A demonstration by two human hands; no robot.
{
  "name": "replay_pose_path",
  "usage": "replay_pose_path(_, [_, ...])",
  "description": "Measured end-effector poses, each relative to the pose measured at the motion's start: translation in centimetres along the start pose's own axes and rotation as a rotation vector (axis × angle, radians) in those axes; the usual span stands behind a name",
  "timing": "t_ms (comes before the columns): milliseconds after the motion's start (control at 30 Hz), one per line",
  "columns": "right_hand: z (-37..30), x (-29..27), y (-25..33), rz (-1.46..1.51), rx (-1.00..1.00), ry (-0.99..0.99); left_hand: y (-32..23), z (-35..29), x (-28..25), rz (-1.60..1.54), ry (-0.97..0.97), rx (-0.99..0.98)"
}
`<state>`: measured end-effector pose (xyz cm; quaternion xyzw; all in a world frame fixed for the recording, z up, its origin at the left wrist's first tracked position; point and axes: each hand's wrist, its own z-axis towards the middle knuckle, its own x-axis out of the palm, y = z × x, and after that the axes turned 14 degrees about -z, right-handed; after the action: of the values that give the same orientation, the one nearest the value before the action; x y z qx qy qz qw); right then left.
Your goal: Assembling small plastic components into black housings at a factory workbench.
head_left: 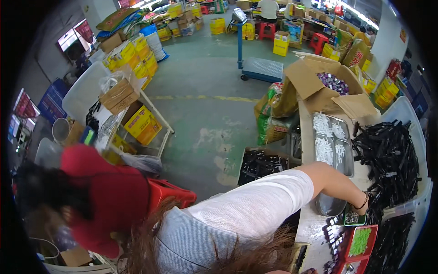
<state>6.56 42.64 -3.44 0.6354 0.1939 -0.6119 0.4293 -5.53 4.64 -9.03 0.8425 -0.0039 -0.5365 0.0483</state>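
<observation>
My left hand, with a dark band at the wrist, reaches down to a small green tray of small metal-looking pieces. Its fingers are mostly hidden, so what they hold does not show. Beside it lie an oval metal dish and a big heap of black plastic strips. Below the green tray, a red tray holds bright green pieces. Rows of small dark pieces with pale faces lie on the worktable. My right hand is out of view; only a sliver of skin shows at the lower edge.
A divided metal tray of white parts and an open carton of purple pieces stand farther along the table. Black parts fill a floor box. A co-worker in red sits at left by a red stool. A platform scale stands beyond.
</observation>
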Motion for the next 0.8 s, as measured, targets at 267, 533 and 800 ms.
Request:
replay_pose_path(267, [-0.8, -0.6, 2.9, 0.077, 0.194, -0.042, -0.2, -1.2, -1.2, -0.044, -0.176, 0.129])
replay_pose_path(533, [0.3, 2.1, -0.7, 0.085, -0.219, -0.274, 2.1, 7.1, -0.3, 0.0, -0.263, 0.138])
replay_pose_path(800, [-0.6, 1.8, 0.0, -0.057, 0.099, -0.047, 1.1, 8.7, 2.0, -0.328, -0.415, 0.023])
